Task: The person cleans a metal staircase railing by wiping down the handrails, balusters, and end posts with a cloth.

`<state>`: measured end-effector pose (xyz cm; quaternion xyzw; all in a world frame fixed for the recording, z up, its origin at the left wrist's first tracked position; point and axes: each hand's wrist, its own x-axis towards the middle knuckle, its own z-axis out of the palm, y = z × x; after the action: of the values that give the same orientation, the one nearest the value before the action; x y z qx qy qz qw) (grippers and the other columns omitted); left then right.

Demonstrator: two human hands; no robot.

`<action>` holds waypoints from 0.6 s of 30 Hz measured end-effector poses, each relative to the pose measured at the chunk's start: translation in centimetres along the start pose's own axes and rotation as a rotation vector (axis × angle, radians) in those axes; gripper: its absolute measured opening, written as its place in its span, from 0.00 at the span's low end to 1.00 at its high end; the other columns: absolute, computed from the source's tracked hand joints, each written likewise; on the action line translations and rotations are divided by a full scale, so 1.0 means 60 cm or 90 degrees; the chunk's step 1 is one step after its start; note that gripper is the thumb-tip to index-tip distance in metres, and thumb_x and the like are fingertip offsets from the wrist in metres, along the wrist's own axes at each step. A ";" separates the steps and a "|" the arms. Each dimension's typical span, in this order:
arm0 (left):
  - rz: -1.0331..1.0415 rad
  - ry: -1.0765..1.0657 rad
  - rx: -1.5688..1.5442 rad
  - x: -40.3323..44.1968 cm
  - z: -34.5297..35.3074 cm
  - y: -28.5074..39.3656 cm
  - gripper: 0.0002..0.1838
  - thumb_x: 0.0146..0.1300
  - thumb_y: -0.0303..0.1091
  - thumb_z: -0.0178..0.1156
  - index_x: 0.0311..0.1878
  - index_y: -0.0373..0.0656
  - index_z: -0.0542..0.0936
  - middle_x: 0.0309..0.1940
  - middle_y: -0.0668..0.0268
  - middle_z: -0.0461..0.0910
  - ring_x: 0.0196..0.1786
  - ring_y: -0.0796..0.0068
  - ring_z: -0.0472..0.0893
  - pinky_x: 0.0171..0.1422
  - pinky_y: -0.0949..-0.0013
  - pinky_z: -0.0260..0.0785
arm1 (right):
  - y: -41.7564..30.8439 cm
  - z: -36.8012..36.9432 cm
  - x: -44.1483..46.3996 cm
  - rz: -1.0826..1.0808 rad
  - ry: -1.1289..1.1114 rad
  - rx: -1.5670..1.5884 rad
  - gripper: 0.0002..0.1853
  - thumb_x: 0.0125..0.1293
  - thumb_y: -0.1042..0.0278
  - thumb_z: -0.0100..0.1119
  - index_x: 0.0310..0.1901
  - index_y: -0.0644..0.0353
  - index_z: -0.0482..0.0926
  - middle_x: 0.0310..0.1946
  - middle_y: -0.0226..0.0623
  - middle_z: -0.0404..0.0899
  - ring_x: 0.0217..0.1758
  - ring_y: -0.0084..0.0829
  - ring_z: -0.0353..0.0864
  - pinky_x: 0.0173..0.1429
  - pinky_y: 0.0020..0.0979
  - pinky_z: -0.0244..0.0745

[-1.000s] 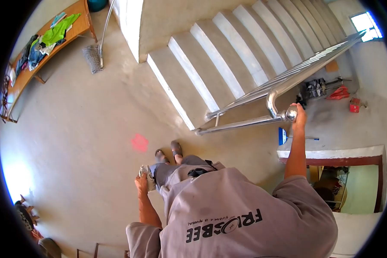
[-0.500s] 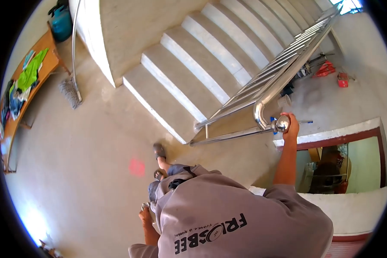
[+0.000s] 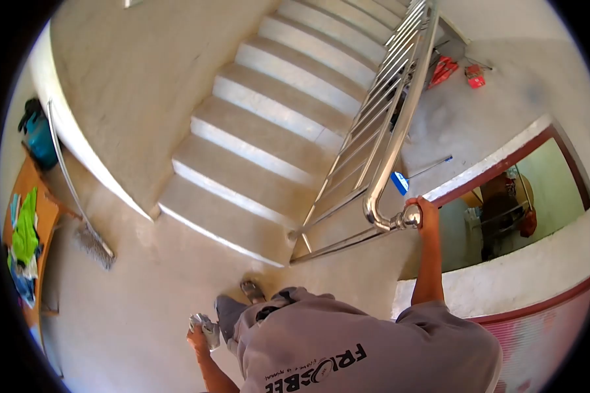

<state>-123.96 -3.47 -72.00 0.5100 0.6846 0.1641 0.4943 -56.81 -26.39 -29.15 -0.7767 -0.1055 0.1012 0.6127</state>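
Observation:
My right hand (image 3: pixel 429 216) is wrapped round the outer side of the shiny ball knob (image 3: pixel 411 215) at the lower end of the steel handrail (image 3: pixel 390 169). Down at my left side, my left hand (image 3: pixel 197 338) grips a crumpled silvery-white bundle (image 3: pixel 207 329), whose kind I cannot make out. That bundle hangs beside my leg, apart from the stairs. One sandalled foot (image 3: pixel 252 291) shows on the floor short of the lowest step; the other is hidden.
Concrete stairs (image 3: pixel 269 157) rise ahead, left of the railing. A long-handled mop (image 3: pixel 93 246) leans at the left, near a wooden table (image 3: pixel 42 245) with clothes and a teal gas cylinder (image 3: pixel 40 143). A blue-headed broom (image 3: pixel 400 183) lies beyond the rail; a red-framed opening (image 3: pixel 505 226) is at right.
My view has turned and come closer to the stairs. My left hand has swung forward with the bundle, now showing more fully. My right hand stays on the knob.

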 end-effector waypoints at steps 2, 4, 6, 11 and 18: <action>-0.034 0.018 -0.034 0.033 -0.002 0.033 0.23 0.57 0.43 0.59 0.46 0.31 0.84 0.32 0.48 0.85 0.34 0.57 0.84 0.40 0.53 0.76 | 0.008 -0.001 0.000 -0.002 0.040 -0.037 0.19 0.73 0.61 0.48 0.36 0.69 0.84 0.33 0.42 0.85 0.34 0.31 0.84 0.42 0.30 0.79; -0.090 -0.023 -0.060 0.059 -0.010 0.048 0.21 0.59 0.42 0.59 0.44 0.31 0.83 0.33 0.52 0.83 0.35 0.61 0.82 0.38 0.54 0.75 | 0.048 -0.024 0.014 -0.049 0.115 -0.041 0.18 0.71 0.61 0.53 0.37 0.68 0.85 0.32 0.38 0.84 0.32 0.28 0.81 0.39 0.29 0.76; -0.084 -0.089 -0.032 0.099 -0.018 0.014 0.17 0.60 0.40 0.59 0.44 0.34 0.82 0.33 0.57 0.82 0.36 0.68 0.80 0.38 0.57 0.74 | 0.040 0.000 0.000 -0.107 0.211 -0.041 0.15 0.68 0.63 0.55 0.37 0.65 0.87 0.29 0.34 0.83 0.29 0.23 0.76 0.36 0.28 0.71; -0.050 -0.108 0.011 0.166 -0.063 -0.052 0.26 0.60 0.48 0.57 0.40 0.27 0.81 0.29 0.52 0.83 0.32 0.60 0.82 0.35 0.55 0.76 | 0.029 0.028 -0.020 -0.164 0.356 -0.101 0.18 0.67 0.63 0.53 0.34 0.69 0.87 0.29 0.38 0.85 0.31 0.27 0.80 0.39 0.28 0.75; -0.114 -0.194 -0.090 0.252 -0.169 -0.054 0.37 0.70 0.64 0.52 0.40 0.32 0.85 0.33 0.55 0.85 0.38 0.63 0.84 0.41 0.60 0.80 | 0.055 0.008 -0.008 -0.207 0.447 -0.305 0.17 0.65 0.63 0.52 0.33 0.66 0.87 0.27 0.42 0.85 0.30 0.33 0.82 0.39 0.32 0.76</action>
<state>-134.14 10.96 -77.43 0.4297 0.6314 0.0879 0.6396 -57.26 -26.84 -32.47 -0.8572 -0.0323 -0.2928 0.4224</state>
